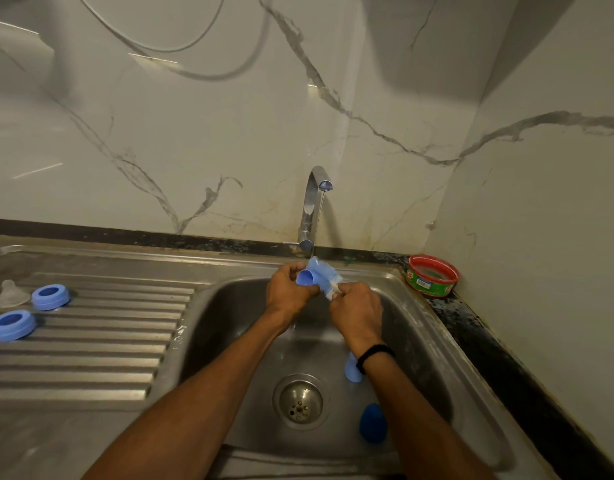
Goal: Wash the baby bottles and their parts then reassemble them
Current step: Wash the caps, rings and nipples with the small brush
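Your left hand (287,293) grips the small blue plastic cap (305,278) over the steel sink (229,306), and the blue-and-white bristle brush (328,276) pinched in your right hand (356,312) lies just at its 3 o'clock, shaft running 5-to-11 o'clock.

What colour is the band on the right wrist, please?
The band is black; head view.

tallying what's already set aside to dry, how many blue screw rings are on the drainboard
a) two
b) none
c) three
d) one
a, a blue screw ring and a second screw ring lie on the ribbed drainboard, left of the basin.
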### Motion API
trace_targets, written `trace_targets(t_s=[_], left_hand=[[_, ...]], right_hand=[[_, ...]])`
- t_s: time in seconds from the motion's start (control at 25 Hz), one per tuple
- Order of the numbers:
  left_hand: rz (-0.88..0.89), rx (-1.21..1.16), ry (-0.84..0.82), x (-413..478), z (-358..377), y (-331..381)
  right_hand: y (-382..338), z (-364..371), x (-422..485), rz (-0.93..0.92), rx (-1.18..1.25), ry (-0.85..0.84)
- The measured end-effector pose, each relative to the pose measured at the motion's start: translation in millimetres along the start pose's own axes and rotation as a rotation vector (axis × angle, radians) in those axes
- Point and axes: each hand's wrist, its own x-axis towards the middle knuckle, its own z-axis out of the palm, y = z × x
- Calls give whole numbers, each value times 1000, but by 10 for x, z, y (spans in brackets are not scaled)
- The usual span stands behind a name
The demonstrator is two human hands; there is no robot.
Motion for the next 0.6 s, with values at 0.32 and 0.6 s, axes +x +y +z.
trace_targets(t_s=[0.32, 0.6], left_hand=[[20, -10, 17, -18, -24, 42], [32, -41, 26, -14, -17, 46]], right_hand=[[-14, -17, 23, -24, 4, -15], [6, -32, 36, -32, 24, -10]])
